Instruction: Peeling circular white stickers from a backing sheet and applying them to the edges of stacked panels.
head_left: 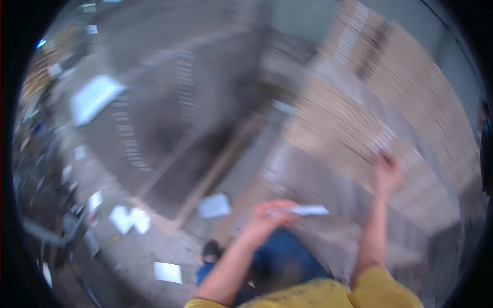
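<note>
My left hand (271,214) is closed around a white paper strip (312,210), which looks like a strip of labels and sticks out to the right in front of my blue-clad legs. Farther right, my right hand (388,173) is raised against the edges of a tall stack of flat cardboard sheets (334,123). Small white labels (383,137) sit in a row on that stack, just beyond my fingertips. Blur smears the right fingers, so their grip is unclear.
Another large stack (159,128), dark grey-brown with columns of white labels, stands at the left. A wooden board (221,169) runs along its lower edge. White paper sheets (168,272) litter the concrete floor (138,251). More cardboard (421,97) is piled at the far right.
</note>
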A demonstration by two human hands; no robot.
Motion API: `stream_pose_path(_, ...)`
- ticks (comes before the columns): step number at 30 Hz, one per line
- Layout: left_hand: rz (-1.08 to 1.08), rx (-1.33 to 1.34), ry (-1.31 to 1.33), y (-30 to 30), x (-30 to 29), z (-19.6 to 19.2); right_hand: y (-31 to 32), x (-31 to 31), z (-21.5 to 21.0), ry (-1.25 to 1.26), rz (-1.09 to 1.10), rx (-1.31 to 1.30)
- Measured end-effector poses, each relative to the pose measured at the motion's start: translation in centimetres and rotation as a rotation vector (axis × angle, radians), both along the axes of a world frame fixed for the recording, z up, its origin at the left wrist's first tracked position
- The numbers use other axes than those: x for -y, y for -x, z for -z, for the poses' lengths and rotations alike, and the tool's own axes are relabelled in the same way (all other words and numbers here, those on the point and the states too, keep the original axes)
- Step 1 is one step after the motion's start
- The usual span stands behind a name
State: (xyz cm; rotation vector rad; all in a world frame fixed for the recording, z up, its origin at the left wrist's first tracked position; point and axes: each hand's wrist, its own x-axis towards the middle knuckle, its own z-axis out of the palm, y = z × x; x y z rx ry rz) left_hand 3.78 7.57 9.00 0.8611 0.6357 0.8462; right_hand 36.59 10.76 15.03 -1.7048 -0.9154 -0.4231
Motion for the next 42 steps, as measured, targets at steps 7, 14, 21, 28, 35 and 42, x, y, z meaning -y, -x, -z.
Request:
stream_pose_path(7, -0.042, 0.050, -0.087, 0.7, 0.4, 1.2, 6.4, 6.6, -0.8, 0.512, -0.960, -0.603)
stream_pose_path(14, -0.125, -0.129, -0.173, 0.9, 4.6, -1.8, 12.6, 7.8, 3.0, 0.571, -1.361, -1.364)
stream_pose_path(21, -0.452, -0.459, -0.406, 0.7, 8.1, -6.0, 13.7, 5.2, 0.2, 0.326, -1.382, -1.204)
stream_pose_path(28, -0.297, 0.001, -0.179, -2.9, 6.9, -6.6, 12.9, 6.1, -2.1, 0.396, -1.482, -1.042)
stream_pose_path(35, -0.394, -0.226, -0.249, -5.0, 6.8, -6.6, 10.8, 7.9, -4.8, 0.270, -1.239, -0.064)
stream_pose_path(42, -0.534, -0.436, -0.379, -6.2, 7.7, -6.7, 11.1, 7.8, -5.2, 0.091, -1.336, 0.490)
